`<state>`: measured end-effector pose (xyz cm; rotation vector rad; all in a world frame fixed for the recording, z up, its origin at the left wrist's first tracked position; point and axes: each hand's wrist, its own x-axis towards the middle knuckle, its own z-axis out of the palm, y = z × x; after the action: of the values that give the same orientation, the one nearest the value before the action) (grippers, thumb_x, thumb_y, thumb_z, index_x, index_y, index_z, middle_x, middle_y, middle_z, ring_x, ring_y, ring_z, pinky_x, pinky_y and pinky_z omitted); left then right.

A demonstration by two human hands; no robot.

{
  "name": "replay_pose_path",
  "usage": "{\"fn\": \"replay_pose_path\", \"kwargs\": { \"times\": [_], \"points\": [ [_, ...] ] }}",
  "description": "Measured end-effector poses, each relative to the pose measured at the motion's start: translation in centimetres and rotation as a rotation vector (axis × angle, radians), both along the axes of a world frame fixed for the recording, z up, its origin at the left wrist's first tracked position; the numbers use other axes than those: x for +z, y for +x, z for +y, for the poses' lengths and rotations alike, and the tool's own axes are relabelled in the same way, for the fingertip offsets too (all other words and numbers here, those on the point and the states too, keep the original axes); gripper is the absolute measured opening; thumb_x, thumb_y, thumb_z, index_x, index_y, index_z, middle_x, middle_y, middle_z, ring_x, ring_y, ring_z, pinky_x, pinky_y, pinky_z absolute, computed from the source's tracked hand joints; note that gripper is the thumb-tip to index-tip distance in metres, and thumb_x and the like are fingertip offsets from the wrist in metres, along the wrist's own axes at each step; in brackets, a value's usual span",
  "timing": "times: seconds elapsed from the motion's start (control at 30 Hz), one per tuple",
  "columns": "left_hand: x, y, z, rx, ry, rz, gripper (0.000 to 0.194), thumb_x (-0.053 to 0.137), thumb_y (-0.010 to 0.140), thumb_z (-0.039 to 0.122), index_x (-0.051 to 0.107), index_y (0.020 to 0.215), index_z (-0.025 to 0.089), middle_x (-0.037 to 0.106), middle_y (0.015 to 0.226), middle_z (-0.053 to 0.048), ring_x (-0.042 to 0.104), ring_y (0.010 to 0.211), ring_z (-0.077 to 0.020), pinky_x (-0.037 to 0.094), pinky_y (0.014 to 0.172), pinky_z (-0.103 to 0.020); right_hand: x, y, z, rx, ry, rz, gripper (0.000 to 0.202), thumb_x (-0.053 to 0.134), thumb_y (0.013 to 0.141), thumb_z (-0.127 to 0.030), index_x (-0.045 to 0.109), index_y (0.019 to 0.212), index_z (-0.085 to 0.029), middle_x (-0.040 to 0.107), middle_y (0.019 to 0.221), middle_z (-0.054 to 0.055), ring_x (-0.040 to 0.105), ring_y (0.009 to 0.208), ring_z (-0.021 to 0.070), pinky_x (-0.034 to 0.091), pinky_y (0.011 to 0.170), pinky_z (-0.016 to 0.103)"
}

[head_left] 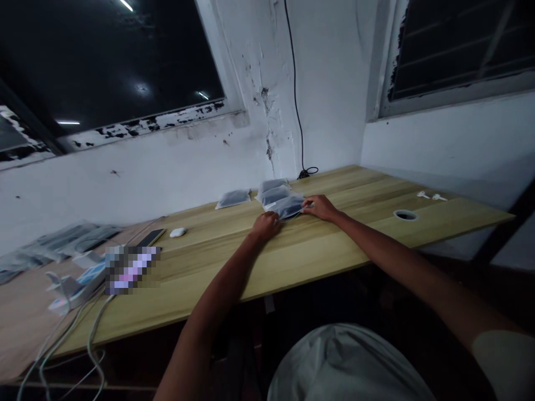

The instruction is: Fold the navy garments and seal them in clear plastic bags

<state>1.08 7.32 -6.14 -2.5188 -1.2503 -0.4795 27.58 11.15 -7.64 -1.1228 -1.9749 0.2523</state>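
Note:
A frosted plastic pouch with something dark inside (288, 206) lies between my two hands near the middle of the table. My left hand (266, 225) grips its near left corner with curled fingers. At its right end, my right hand (319, 208) pinches the edge between thumb and fingers. Just behind it, two similar pouches overlap: one pouch (273, 194) directly behind and another pouch (273, 184) farther back. A separate pouch (233, 198) rests to the left of them, close to the wall.
On the left are a white earbud case (178, 232), a phone (151, 238), a power strip (79, 292) with cables, and more pouches (62, 242). To the right sit white keys or small key-shaped pieces (430, 196) and a round cable hole (405, 215). A black cord (295, 83) hangs down the wall.

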Motion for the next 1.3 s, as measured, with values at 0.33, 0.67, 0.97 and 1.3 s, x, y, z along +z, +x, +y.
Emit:
{"fn": "replay_pose_path", "kwargs": {
  "times": [0.33,0.67,0.97,1.3],
  "points": [
    [-0.1,1.5,-0.2,-0.05,0.229,-0.042,0.026,0.043,0.087,0.005,0.064,0.098,0.014,0.062,0.099,-0.012,0.059,0.095,-0.0212,0.051,0.085,-0.034,0.2,-3.9,-3.1,0.087,0.402,-0.318,0.023,0.048,0.092,-0.016,0.068,0.103,-0.018,0.071,0.097,0.01,0.064,0.094,0.0218,0.049,0.086,0.033],
    [0.4,1.4,-0.5,-0.165,0.231,-0.102,0.038,0.045,0.084,0.006,0.066,0.115,0.016,0.063,0.104,-0.011,0.057,0.097,-0.0214,0.049,0.088,-0.036,-0.6,-4.6,-1.7,0.097,0.3,-0.357,0.059,0.055,0.074,-0.002,0.049,0.132,-0.014,0.06,0.128,0.016,0.057,0.118,0.0271,0.046,0.101,0.042],
    [-0.4,2.6,-1.6,-0.192,0.136,-0.171,0.053,0.062,0.076,0.022,0.056,0.128,0.02,0.059,0.125,-0.012,0.055,0.114,-0.0262,0.046,0.097,-0.043,0.2,-3.8,-1.8,0.05,0.286,-0.564,0.039,0.059,0.068,-0.007,0.07,0.105,-0.014,0.07,0.105,0.015,0.063,0.101,0.0281,0.047,0.091,0.038],
    [0.2,0.7,-0.3,-0.258,-0.197,-0.17,0.075,0.063,0.077,0.031,0.036,0.144,0.014,0.066,0.121,-0.013,0.064,0.104,-0.026,0.052,0.088,-0.035,1.5,-2.7,-2.2,0.236,-0.049,0.279,0.01,0.057,0.063,-0.024,0.063,0.062,-0.016,0.064,0.061,-0.001,0.06,0.064,0.0198,0.048,0.064,0.03]
  ]
}}
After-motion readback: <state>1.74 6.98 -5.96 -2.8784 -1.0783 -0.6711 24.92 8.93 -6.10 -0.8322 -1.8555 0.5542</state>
